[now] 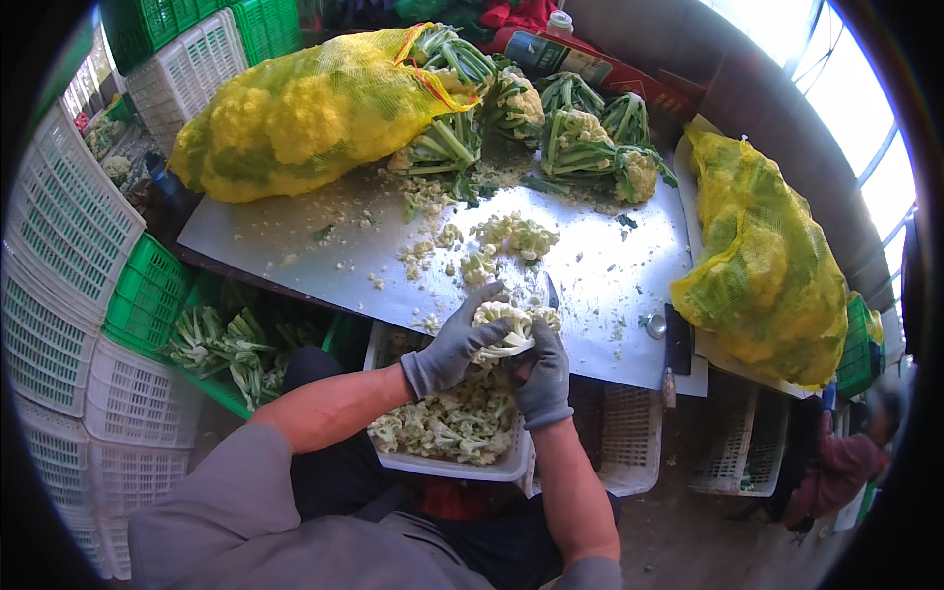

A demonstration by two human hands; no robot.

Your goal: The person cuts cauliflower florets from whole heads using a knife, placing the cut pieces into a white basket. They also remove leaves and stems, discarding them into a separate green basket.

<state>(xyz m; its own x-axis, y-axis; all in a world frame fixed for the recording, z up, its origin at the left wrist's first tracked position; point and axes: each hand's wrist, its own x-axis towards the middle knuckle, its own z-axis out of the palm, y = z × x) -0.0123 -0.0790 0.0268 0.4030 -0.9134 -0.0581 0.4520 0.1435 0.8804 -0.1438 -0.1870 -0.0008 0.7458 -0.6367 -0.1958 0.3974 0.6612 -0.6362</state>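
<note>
My left hand (457, 343), in a grey glove, grips a piece of cauliflower (501, 332) over the table's near edge. My right hand (544, 376), gloved too, is closed around a small knife, whose blade (552, 289) points away past the fingers. The right fingers also touch the cauliflower's right side. Below both hands, a white plastic crate (450, 470) is heaped with cut cauliflower florets (457, 424). Just beyond the hands, loose florets (516, 234) lie among crumbs on the metal-topped table (332, 284). Most of the knife's handle is hidden by my right hand.
Yellow mesh sacks of cauliflower (295, 122) (763, 258) flank untrimmed cauliflower heads (582, 144). A cleaver (678, 343) rests at the table's right edge. At left, a green crate holds leafy trimmings (228, 346) beside stacked white crates (66, 221). Another person (833, 472) is at far right.
</note>
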